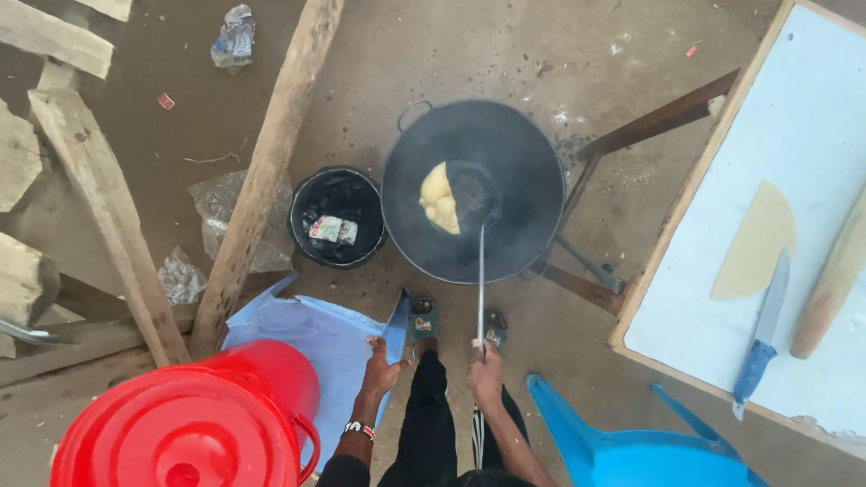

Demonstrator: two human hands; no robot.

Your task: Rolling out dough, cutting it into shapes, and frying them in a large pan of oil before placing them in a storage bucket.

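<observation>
A wide black frying pan [514, 162] sits low on the ground in front of my feet, with a piece of yellow dough [437, 198] frying in it. My right hand [485, 372] grips the long metal handle of a skimmer ladle [474, 194], whose round head rests in the pan beside the dough. My left hand [381, 368] rests on the edge of a light blue board [316, 338] to my left and holds nothing that I can see.
A red bucket with lid [194, 424] stands at bottom left. A black pot of charcoal [336, 216] is beside the pan. At right, a white board [794, 117] carries flat dough [756, 243], a blue-handled knife [762, 334] and a rolling pin [830, 280]. A blue plastic chair [631, 451], wooden planks [266, 171].
</observation>
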